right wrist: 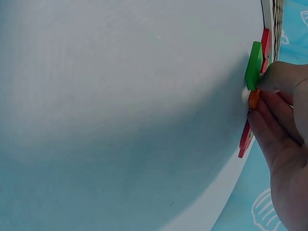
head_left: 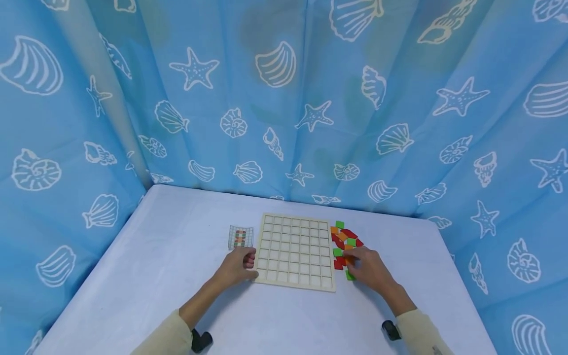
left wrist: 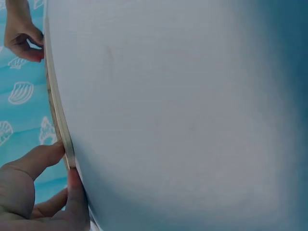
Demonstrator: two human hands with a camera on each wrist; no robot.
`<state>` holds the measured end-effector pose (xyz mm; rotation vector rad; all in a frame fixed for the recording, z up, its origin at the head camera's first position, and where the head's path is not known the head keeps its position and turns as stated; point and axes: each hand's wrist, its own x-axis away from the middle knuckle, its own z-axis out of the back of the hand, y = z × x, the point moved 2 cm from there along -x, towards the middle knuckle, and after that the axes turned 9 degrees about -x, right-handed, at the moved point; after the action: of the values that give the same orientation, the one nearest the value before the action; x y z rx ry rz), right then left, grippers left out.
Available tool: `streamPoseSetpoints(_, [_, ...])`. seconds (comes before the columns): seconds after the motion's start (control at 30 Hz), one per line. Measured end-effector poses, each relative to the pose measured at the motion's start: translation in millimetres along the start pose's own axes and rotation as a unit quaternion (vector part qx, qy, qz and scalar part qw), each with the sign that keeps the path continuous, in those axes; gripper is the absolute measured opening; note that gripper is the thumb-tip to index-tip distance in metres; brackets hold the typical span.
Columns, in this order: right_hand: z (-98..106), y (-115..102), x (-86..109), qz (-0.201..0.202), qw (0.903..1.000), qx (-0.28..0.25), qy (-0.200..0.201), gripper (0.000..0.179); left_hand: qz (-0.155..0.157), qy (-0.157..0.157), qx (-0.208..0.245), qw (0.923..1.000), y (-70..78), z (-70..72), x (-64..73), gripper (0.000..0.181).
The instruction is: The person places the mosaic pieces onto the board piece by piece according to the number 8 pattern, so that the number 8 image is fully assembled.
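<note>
On the white table lies a wooden grid board [head_left: 295, 251] with rows of square cells. My left hand [head_left: 237, 266] is at its near left corner; in the left wrist view, the thumb and a finger of the left hand [left wrist: 48, 192] pinch the board's edge [left wrist: 60, 120]. To the right of the board, my right hand [head_left: 368, 268] reaches into a loose pile of tiles. The right wrist view has an orange tile [right wrist: 254, 99] between that hand's thumb and fingers. Close by are a green tile [right wrist: 254, 65] and red tiles [right wrist: 245, 139]. Part of the pile is hidden under the hand.
A small card [head_left: 240, 237] with a grid and a coloured pattern lies left of the board. Red petal-shaped pieces [head_left: 349, 233] and more green tiles [head_left: 339, 224] are spread along the board's right side. A blue shell-print curtain [head_left: 284, 98] surrounds the white table [head_left: 186, 222].
</note>
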<state>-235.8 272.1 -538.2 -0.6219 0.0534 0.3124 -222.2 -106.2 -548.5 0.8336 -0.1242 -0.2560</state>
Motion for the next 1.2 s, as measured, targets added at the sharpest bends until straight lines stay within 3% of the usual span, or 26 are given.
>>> streamPoseSetpoints(0.37, [2,3,-7.6,-0.032,0.9994,-0.002,-0.009,0.051,0.009,0.000,0.018,0.9998,-0.4,1.2,-1.8,0.063])
streamPoseSetpoints(0.6, [-1,-9,-31.4,-0.029,0.9993,-0.017,-0.015,0.044,0.010,-0.012,0.022,0.9996,3.3,3.6,0.6,0.063])
streamPoseSetpoints(1.2, [-48,-62,-107.6,0.070,0.9948,-0.062,-0.040,0.034,-0.004,-0.009,0.004,0.9999,-0.8,2.9,-3.7,0.062])
